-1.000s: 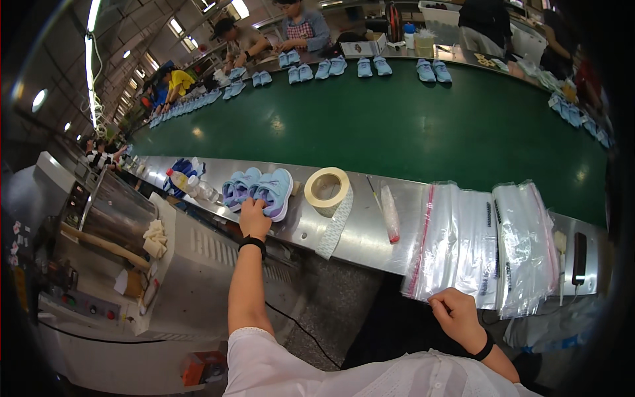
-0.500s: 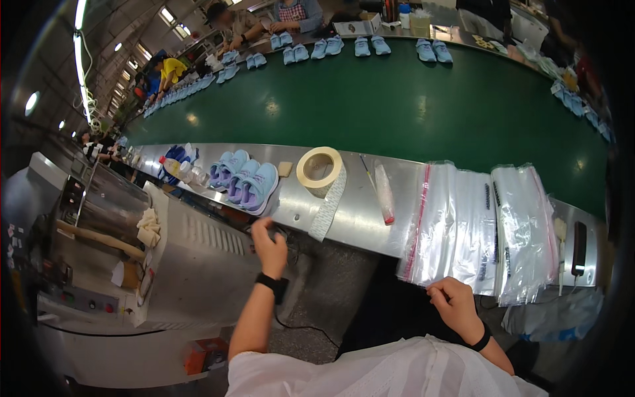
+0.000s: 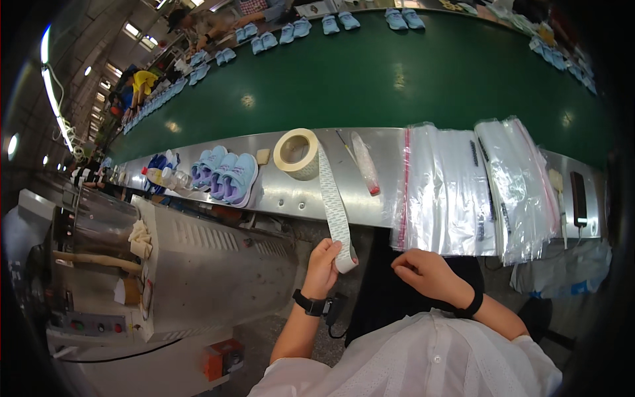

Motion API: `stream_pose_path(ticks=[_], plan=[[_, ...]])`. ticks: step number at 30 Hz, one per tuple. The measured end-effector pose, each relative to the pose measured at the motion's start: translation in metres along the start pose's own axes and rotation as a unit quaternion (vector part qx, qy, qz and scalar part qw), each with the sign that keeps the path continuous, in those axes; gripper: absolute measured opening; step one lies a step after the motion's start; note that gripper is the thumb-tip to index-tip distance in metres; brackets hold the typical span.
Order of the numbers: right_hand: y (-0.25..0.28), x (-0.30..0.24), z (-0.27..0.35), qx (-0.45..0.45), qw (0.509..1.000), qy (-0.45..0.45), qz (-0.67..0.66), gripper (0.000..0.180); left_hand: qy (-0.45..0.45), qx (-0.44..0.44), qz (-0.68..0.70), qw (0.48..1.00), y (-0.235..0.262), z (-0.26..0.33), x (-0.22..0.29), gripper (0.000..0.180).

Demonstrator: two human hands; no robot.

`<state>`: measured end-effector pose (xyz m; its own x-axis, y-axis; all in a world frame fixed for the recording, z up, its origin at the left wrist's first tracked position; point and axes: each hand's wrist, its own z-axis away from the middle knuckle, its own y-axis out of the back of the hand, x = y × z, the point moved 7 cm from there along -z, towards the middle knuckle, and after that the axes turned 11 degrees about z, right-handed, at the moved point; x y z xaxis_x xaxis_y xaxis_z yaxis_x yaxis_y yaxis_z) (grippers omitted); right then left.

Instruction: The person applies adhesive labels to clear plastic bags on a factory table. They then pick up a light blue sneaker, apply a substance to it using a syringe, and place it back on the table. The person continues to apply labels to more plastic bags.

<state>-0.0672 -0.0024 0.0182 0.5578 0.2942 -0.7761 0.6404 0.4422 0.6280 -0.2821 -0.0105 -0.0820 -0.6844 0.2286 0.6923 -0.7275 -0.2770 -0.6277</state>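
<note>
My left hand (image 3: pixel 322 266) grips the free end of a label strip (image 3: pixel 335 215) between thumb and fingers. The strip, white with rows of small print, runs from a cream-coloured roll (image 3: pixel 295 153) on the metal ledge and hangs over its near edge. Its lower end curls just right of my left fingers. To the right, my right hand (image 3: pixel 433 276) hovers in front of the ledge with its fingers curled in; nothing shows in them. Beyond it lie clear plastic bags (image 3: pixel 444 188) in overlapping stacks, one edged with a red seal line.
Light blue shoes (image 3: pixel 231 177) and bottles (image 3: pixel 173 178) stand left on the ledge. A wrapped tapered object (image 3: pixel 365 165) lies between roll and bags; a dark phone-like device (image 3: pixel 579 200) is at right. Beyond runs a green conveyor belt (image 3: pixel 317 83) with shoes. A metal machine (image 3: pixel 198 271) stands left.
My left hand has moved right and taken hold of the hanging label strip, which is drawn out nearer to me. My right hand has shifted left. The view has tilted down.
</note>
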Motion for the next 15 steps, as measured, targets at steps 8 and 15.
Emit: stream_pose_path(ticks=[8,15], plan=[[-0.033,-0.008,-0.034,-0.055,0.994,0.031,-0.092,0.022,-0.007,-0.045,0.050,0.998,-0.061,0.020,0.011,0.011],[-0.005,0.006,-0.020,0.031,0.994,0.034,-0.101,0.021,-0.342,-0.069,-0.508,0.788,-0.125,0.059,0.050,0.020]])
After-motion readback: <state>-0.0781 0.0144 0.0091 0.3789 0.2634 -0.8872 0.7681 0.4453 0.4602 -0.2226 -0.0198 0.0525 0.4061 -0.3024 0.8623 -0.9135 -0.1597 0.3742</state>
